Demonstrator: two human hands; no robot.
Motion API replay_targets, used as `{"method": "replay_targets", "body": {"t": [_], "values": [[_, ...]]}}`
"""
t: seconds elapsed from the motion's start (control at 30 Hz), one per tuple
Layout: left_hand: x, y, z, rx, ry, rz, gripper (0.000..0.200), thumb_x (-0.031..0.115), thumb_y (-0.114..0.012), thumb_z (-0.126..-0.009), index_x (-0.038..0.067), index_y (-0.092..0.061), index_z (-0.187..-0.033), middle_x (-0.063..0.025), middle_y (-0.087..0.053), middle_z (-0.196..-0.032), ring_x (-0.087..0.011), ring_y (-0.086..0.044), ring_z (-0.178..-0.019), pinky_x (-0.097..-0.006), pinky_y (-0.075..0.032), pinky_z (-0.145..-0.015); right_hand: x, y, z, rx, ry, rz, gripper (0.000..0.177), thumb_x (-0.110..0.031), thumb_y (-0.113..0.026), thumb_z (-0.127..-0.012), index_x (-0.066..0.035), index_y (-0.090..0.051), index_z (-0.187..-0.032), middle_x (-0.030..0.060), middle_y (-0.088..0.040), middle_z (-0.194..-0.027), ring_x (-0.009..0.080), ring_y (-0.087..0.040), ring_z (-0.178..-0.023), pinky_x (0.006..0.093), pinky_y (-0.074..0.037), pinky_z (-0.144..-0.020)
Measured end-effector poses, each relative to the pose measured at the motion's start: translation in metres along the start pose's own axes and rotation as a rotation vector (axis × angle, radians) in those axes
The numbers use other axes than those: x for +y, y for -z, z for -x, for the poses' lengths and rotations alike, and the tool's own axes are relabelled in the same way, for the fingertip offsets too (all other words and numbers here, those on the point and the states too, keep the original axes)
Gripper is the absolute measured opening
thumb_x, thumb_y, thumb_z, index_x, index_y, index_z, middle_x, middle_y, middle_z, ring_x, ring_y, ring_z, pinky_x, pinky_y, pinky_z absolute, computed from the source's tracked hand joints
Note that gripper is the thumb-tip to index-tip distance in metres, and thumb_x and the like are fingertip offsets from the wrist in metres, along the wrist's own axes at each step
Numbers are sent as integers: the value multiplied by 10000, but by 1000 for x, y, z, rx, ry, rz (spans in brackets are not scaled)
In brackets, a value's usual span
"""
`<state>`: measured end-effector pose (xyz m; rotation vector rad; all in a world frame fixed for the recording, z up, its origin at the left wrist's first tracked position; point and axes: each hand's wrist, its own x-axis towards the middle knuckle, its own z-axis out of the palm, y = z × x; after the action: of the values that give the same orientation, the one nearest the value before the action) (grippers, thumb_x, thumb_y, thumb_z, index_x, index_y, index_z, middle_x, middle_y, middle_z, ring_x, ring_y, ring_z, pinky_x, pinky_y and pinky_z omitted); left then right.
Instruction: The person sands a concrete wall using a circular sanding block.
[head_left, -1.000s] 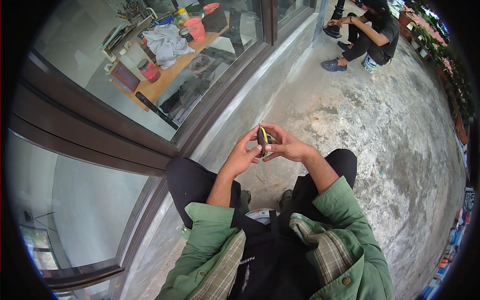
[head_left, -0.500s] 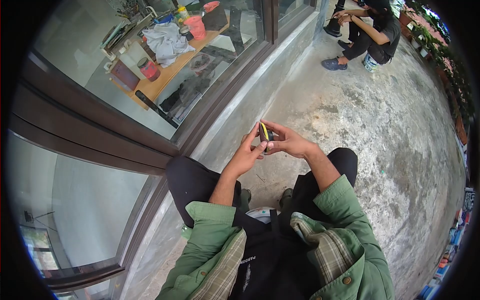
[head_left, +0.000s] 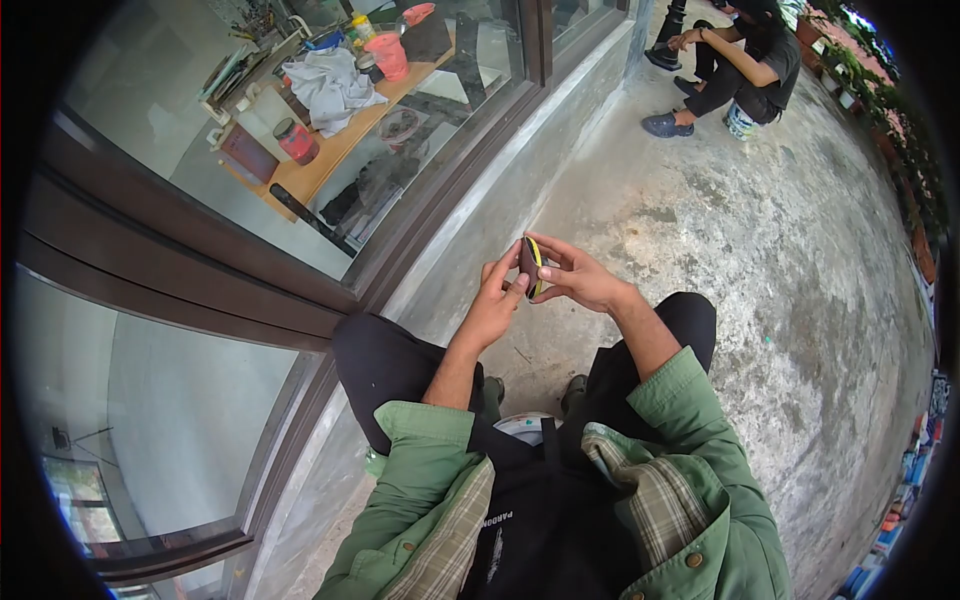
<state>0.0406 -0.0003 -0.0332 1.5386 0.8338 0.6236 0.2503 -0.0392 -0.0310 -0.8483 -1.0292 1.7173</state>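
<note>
In front of my knees, both hands hold a small round sanding pad (head_left: 529,268) with a dark brown face, a yellow rim and some black behind it. My left hand (head_left: 494,297) grips it from the left, with the thumb low on the brown face and the fingertips near the top edge. From the right, my right hand (head_left: 588,284) pinches the yellow rim, thumb in front and index finger at the top. The pad stands nearly edge-on to me; its back is mostly hidden.
A brown-framed window (head_left: 300,290) runs along my left. Behind the glass, a wooden board (head_left: 425,75) carries a white cloth (head_left: 330,88), a pink cup (head_left: 388,56) and jars. Another person (head_left: 750,70) sits on a bucket (head_left: 741,122) ahead on the concrete floor (head_left: 790,270).
The sanding pad has turned in my hands, so more of its brown face shows and its black back shows less. The other person's hand has shifted slightly.
</note>
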Motion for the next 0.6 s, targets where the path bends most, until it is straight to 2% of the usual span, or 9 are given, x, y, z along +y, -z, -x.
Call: {"method": "replay_targets", "body": {"t": [0.03,0.1,0.2,0.3,0.4,0.53,0.6], "values": [[-4,-2,-1,3,0,-1,630,400,-571,-1035,172,-349,-1578,-99,-443,-1314,-179,-514,-1014,-322,-489,-849,2,1,0,7,9,-42,678,-190,-629,-1007,-119,-275,-1580,134,-410,-1520,278,-504,-1328,448,-600,-945],[-16,-7,-5,98,-179,-151,625,416,-577,-1028,175,-372,-1568,-106,-442,-1302,-190,-502,-1045,-332,-471,-896,2,1,0,13,17,-84,650,-195,-598,-1025,-122,-272,-1583,128,-441,-1499,270,-509,-1321,447,-599,-944],[-26,-12,-9,161,-217,-181,665,469,-594,-1002,165,-391,-1557,-116,-437,-1308,-209,-493,-1086,-342,-453,-941,2,2,0,-2,21,-98,618,-206,-547,-1051,-123,-257,-1591,113,-450,-1486,259,-517,-1307,441,-596,-945],[-27,-16,-8,239,-262,-264,736,533,-625,-956,151,-406,-1546,-114,-436,-1320,-219,-497,-1100,-339,-471,-920,5,3,-1,-4,36,-83,598,-255,-538,-1058,-112,-280,-1578,114,-457,-1472,256,-525,-1294,434,-603,-932],[-21,-16,-7,187,-228,-138,787,555,-659,-921,117,-423,-1531,-108,-436,-1333,-219,-510,-1098,-334,-494,-879,6,2,-1,48,-3,-28,580,-291,-540,-1057,-107,-314,-1559,118,-461,-1463,253,-534,-1281,428,-611,-912],[-18,-12,-8,140,-230,-104,789,558,-661,-920,118,-422,-1531,-91,-446,-1367,-185,-524,-1078,-330,-497,-885,2,-2,1,55,-5,-32,591,-316,-548,-1052,-102,-313,-1550,130,-488,-1421,260,-557,-1252,446,-615,-910],[-19,-10,-8,94,-197,-108,820,506,-725,-888,92,-419,-1527,-102,-473,-1388,-172,-549,-1055,-323,-509,-871,0,-2,3,38,-20,-33,596,-320,-547,-1052,-103,-306,-1552,134,-497,-1404,262,-565,-1242,452,-615,-913]]}}
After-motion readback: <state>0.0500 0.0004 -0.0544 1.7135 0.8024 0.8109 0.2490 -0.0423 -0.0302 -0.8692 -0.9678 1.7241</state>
